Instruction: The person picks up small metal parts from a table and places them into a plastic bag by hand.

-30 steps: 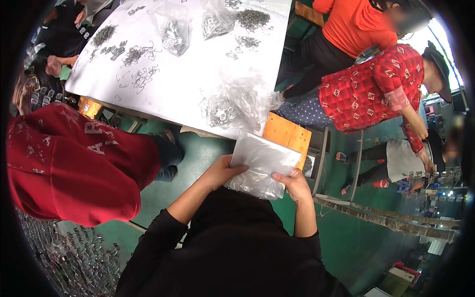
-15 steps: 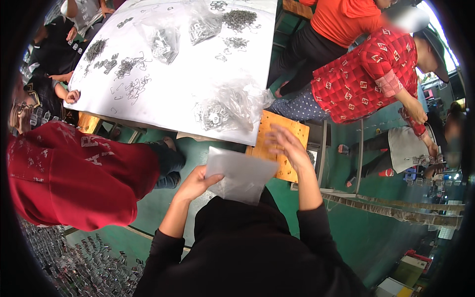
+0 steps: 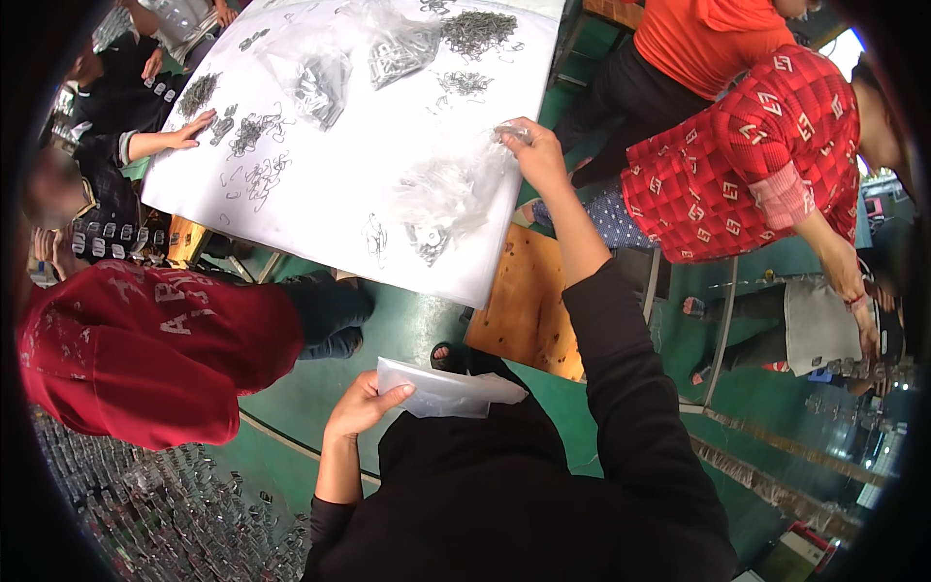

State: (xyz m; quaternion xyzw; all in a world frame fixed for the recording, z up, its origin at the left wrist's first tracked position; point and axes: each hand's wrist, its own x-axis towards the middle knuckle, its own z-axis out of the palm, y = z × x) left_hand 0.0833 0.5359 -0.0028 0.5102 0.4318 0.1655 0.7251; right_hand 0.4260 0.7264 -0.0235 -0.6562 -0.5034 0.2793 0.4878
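Observation:
In my left hand point(image 3: 361, 403) is a flat, clear plastic bag point(image 3: 436, 390), pinched between thumb and fingers at its left end above my lap. Whether it is one bag or a thin stack I cannot tell. My right hand point(image 3: 533, 153) reaches up over the table's right edge. Its fingers are closed on the edge of a larger crumpled plastic bag point(image 3: 446, 199) lying on the white table point(image 3: 330, 228). Small metal pieces point(image 3: 427, 241) show at that bag's lower end, and a few thin wire pieces point(image 3: 375, 236) lie to its left.
Two more bags of metal parts point(image 3: 320, 92) and several piles of small dark hooks point(image 3: 478, 34) lie farther back. A wooden stool point(image 3: 529, 301) stands by the table's near right corner. Co-workers flank me; one's hand point(image 3: 189, 131) rests on the table's left side.
My right hand has gone from above the stool up to the large bag, which it now grips and has shifted. The flat bag in my left hand has tipped and folded over slightly.

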